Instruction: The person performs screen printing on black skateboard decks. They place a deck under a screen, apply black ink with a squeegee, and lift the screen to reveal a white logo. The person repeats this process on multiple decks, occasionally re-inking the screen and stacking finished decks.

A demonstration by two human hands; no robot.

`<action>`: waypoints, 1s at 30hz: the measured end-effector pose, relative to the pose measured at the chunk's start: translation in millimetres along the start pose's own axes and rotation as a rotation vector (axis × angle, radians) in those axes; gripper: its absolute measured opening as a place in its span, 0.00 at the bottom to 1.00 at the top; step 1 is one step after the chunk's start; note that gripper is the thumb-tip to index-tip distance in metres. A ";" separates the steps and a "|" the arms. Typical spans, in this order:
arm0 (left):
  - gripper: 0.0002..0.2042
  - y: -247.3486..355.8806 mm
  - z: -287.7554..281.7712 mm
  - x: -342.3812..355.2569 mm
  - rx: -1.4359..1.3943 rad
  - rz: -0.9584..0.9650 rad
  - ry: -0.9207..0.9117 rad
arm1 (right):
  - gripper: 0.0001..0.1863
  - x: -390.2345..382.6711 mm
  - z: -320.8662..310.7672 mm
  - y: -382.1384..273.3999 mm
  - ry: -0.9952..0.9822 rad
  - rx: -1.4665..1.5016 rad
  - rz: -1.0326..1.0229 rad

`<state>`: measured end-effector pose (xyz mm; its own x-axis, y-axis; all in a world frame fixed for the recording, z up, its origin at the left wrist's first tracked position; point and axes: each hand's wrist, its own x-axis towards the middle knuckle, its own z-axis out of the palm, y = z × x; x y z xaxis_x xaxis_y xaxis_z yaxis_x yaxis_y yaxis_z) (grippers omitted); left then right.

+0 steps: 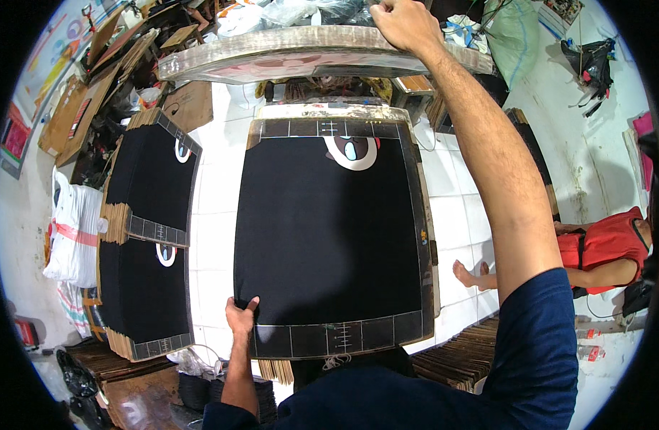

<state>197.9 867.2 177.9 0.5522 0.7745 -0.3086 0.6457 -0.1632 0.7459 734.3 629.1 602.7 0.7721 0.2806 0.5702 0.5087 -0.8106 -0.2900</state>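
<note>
A black fabric panel (294, 229) lies flat on a board (344, 344) with white ruled lines along its near and far edges. Near its far edge is a printed cartoon eye (365, 159) in white, brown and blue. At the near left corner, my left hand (240, 317) has its thumb on top of the fabric, with the other fingers at the side edge, partly hidden. My right arm stretches far forward over the board's right side. Its closed right hand (407, 27) is above the long wooden bench; whatever it holds is hidden.
Clear plastic bags (301, 12) lie on the wooden bench (315, 44). To the left stand two more boards with black panels (147, 168). Stacked boards (455, 355) are low on the right. A person in red (609, 251) sits at the right wall.
</note>
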 end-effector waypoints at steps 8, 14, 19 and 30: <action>0.32 29.3 7.8 9.2 0.141 -0.052 0.081 | 0.23 24.4 -10.2 -7.4 -0.034 0.017 0.043; 0.38 36.2 17.8 26.3 0.069 -0.021 0.111 | 0.24 33.0 -12.2 -7.1 0.022 0.037 0.029; 0.36 29.7 24.4 36.4 0.077 -0.171 0.066 | 0.26 42.3 -9.7 -6.7 -0.037 0.015 0.080; 0.43 122.7 30.8 55.0 -0.151 -0.106 0.024 | 0.16 -52.9 16.9 9.7 0.091 0.070 -0.079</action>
<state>323.7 871.0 234.3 0.4714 0.7969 -0.3777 0.6123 0.0125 0.7905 704.8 615.1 556.7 0.6921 0.2919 0.6601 0.5948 -0.7487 -0.2926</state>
